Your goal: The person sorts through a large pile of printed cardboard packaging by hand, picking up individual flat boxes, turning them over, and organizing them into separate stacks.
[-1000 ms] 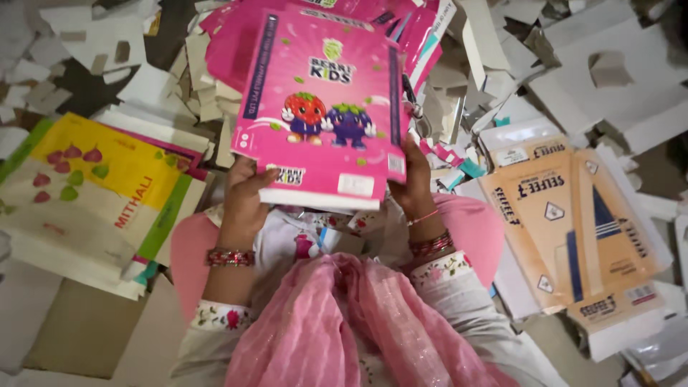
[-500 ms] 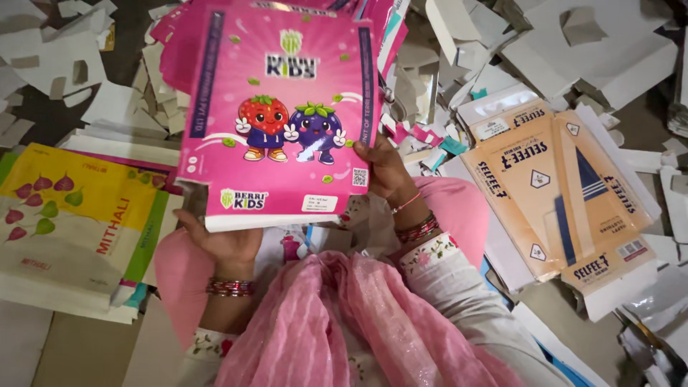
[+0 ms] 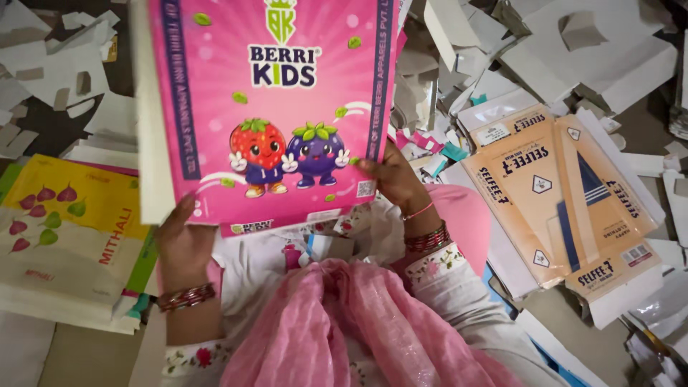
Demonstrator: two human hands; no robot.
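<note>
A flat pink printed carton sheet (image 3: 265, 107), with two cartoon berry figures on it, is held up close to the camera. My left hand (image 3: 183, 244) grips its lower left corner, thumb on the printed face. My right hand (image 3: 394, 179) grips its lower right edge. Both wrists wear bangles. A pink scarf (image 3: 344, 330) hangs over my lap below the sheet. More pink sheets lie hidden behind the raised one.
A stack of yellow and green flat cartons (image 3: 64, 236) lies on the left. Orange and tan flat cartons (image 3: 566, 193) lie on the right. White and grey cardboard offcuts (image 3: 573, 50) cover the floor at the back and on both sides.
The pink carton sheet has risen toward the camera and now fills much more of the view. Both hands kept their hold on its lower corners.
</note>
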